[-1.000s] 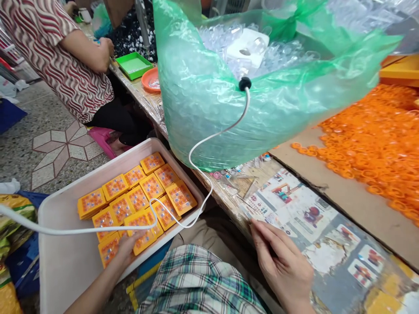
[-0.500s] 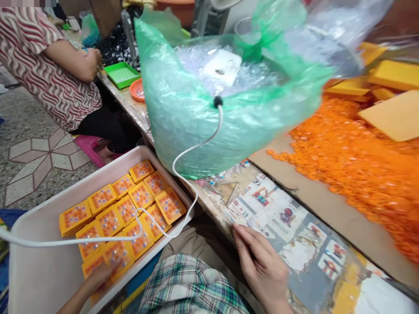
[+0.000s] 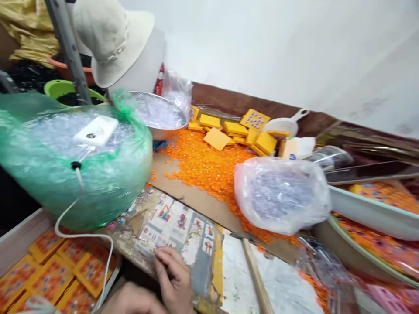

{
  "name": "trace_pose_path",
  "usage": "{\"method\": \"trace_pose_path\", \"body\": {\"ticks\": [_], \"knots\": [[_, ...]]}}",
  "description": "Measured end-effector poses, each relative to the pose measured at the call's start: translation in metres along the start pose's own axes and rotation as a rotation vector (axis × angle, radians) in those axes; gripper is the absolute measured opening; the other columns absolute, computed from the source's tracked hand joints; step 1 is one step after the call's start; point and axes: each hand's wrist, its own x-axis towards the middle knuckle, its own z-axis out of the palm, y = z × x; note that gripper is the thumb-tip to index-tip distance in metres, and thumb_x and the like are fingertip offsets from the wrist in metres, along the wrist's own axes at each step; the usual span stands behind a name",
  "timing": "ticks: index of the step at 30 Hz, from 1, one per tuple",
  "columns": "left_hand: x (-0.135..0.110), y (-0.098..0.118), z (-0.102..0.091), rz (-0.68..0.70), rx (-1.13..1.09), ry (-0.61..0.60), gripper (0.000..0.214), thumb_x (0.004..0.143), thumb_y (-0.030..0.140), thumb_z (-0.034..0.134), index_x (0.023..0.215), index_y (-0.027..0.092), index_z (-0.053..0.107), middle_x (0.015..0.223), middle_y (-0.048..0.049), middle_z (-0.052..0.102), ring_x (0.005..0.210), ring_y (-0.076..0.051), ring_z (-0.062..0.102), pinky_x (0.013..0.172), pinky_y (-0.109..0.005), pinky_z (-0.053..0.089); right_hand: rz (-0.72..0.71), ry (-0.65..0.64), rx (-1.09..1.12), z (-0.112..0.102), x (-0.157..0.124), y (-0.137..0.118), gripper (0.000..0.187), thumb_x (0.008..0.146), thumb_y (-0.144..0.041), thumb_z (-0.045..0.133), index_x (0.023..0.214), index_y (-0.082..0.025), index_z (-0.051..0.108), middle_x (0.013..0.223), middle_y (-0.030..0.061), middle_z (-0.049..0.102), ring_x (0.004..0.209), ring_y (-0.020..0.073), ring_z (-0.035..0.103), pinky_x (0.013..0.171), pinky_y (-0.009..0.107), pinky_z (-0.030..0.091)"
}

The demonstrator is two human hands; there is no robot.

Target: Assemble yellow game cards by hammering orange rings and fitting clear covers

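Note:
My right hand [image 3: 175, 277] rests at the near edge of the worktable, beside a printed sheet [image 3: 170, 222] with small pictures on it. Its fingers are curled together with the thumb close to them, and whatever they may hold is hidden. My left hand [image 3: 134, 300] is a blur at the bottom edge, just left of the right hand, and its fingers cannot be made out. To its left, a pale tub [image 3: 19, 226] contains stacked yellow square cases [image 3: 52, 274] with orange and blue pieces showing in them.
A green bag [image 3: 108, 196] of clear plastic pieces carries a white device with a cable [image 3: 98, 131]. Orange rings [image 3: 203, 165] lie heaped near yellow cases [image 3: 218, 138]. A white bag [image 3: 281, 194], a hammer [image 3: 255, 274] and tubs of orange pieces [image 3: 340, 240] are at right.
The view has swung right, so the co-worker is out of sight. My left hand has left the yellow cases in the tub and come near my right hand, which stays at the table edge.

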Motion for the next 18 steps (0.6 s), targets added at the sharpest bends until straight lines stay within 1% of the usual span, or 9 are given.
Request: {"method": "trace_pose_path", "body": {"ticks": [2,4,7,9,11,13,14,17,18], "knots": [[0.013,0.042,0.057,0.163,0.008,-0.177,0.030,0.064,0.035,0.081,0.091,0.026,0.071,0.095,-0.0040,0.071,0.094,-0.025,0.065,0.082,-0.031,0.053,0.063,0.088,-0.067,-0.034,0.011,0.002,0.024,0.094,-0.025,0.043,0.098,-0.020,0.066,0.090,0.0077,0.071,0.082,0.0178,0.070,0.068,0.026,0.059],[0.034,0.081,0.115,0.523,0.054,-0.232,0.027,0.076,0.040,0.069,0.094,0.020,0.070,0.090,-0.0081,0.071,0.089,-0.023,0.066,0.081,-0.030,0.052,0.108,0.137,-0.163,-0.082,0.032,0.007,0.021,0.094,-0.027,0.046,0.102,-0.020,0.064,0.094,0.0080,0.071,0.084,0.0178,0.070,0.068,0.026,0.059],[0.077,0.115,0.189,0.631,0.045,-0.200,0.031,0.084,0.038,0.057,0.106,0.018,0.065,0.090,-0.0088,0.069,0.075,-0.019,0.063,0.071,-0.027,0.050,0.141,0.168,-0.349,-0.167,0.081,0.015,0.022,0.092,-0.029,0.050,0.107,-0.018,0.063,0.099,0.0087,0.069,0.084,0.0170,0.068,0.071,0.027,0.059],[0.107,0.120,0.221,0.657,0.046,-0.163,0.029,0.082,0.035,0.059,0.105,0.019,0.065,0.093,-0.0093,0.068,0.069,-0.019,0.061,0.068,-0.028,0.050,0.149,0.144,-0.483,-0.219,0.122,0.022,0.025,0.092,-0.031,0.052,0.110,-0.017,0.062,0.100,0.0087,0.068,0.081,0.0164,0.067,0.069,0.028,0.058],[0.132,0.112,0.238,0.681,0.039,-0.121,0.024,0.078,0.033,0.062,0.099,0.021,0.068,0.097,-0.0100,0.069,0.073,-0.022,0.062,0.072,-0.030,0.050,0.164,0.105,-0.629,-0.261,0.167,0.035,0.027,0.091,-0.028,0.054,0.114,-0.016,0.060,0.105,0.0088,0.066,0.085,0.0163,0.066,0.072,0.030,0.057],[0.150,0.097,0.243,0.688,0.019,-0.076,0.022,0.076,0.034,0.064,0.095,0.024,0.069,0.099,-0.0106,0.070,0.082,-0.027,0.063,0.076,-0.034,0.052,0.191,0.057,-0.791,-0.293,0.215,0.053,0.028,0.089,-0.028,0.058,0.116,-0.017,0.058,0.111,0.0082,0.064,0.093,0.0179,0.064,0.081,0.036,0.055],[0.156,0.087,0.243,0.686,0.006,-0.054,0.022,0.074,0.035,0.066,0.093,0.025,0.070,0.099,-0.0110,0.070,0.086,-0.029,0.064,0.077,-0.036,0.052,0.213,0.030,-0.875,-0.305,0.239,0.065,0.029,0.090,-0.030,0.058,0.116,-0.017,0.058,0.115,0.0074,0.062,0.098,0.0191,0.062,0.085,0.040,0.052],[0.166,0.055,0.242,0.677,-0.092,0.040,0.022,0.063,0.036,0.076,0.082,0.028,0.074,0.095,-0.0113,0.072,0.097,-0.036,0.063,0.088,-0.042,0.051,0.316,-0.024,-1.092,-0.325,0.299,0.110,0.031,0.091,-0.033,0.057,0.117,-0.018,0.057,0.119,0.0077,0.059,0.101,0.0201,0.061,0.085,0.042,0.051],[0.168,0.046,0.242,0.675,-0.149,0.100,0.019,0.065,0.037,0.075,0.083,0.029,0.075,0.097,-0.0107,0.072,0.100,-0.037,0.063,0.092,-0.043,0.049,0.347,-0.034,-1.150,-0.328,0.315,0.127,0.032,0.090,-0.033,0.057,0.118,-0.017,0.056,0.120,0.0079,0.059,0.101,0.0204,0.061,0.085,0.042,0.052]]}}
